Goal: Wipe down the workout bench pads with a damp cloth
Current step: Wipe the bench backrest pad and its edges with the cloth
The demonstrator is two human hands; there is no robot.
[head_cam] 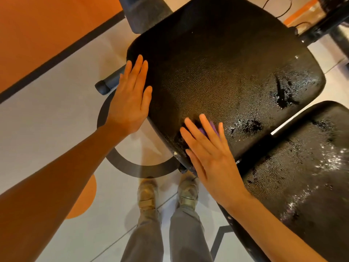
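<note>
1. Underfoot, a pale tiled floor [47, 133] fills the lower left of the head view, marked with dark lines, a dark ring and an orange disc [85, 203] at 8 o'clock; an orange wall [47, 31] with a dark skirting strip rises at 10 o'clock.
2. Across the centre and toward 1 o'clock lies the large black textured bench pad [217, 63], its grain beaded with moisture and showing wet dark patches toward 3 o'clock.
3. At 4 o'clock sits a second black pad [302, 167], just beside the first across a narrow gap, glistening with droplets.
4. Black metal frame tubing [321, 27] runs behind the pads at 2 o'clock, and a capped tube end pokes out at 9 o'clock.
5. At 6 o'clock stand the person's grey trousers and tan strapped shoes [147, 195].
6. The left hand [130, 99] lies flat, fingers straight and close together, pressed on the big pad's left edge.
7. The right hand [209, 150] is spread flat, fingers apart, pressing down on the pad's near corner.
8. Under those fingers a purple cloth [212, 128] peeks out, mostly hidden.
</note>
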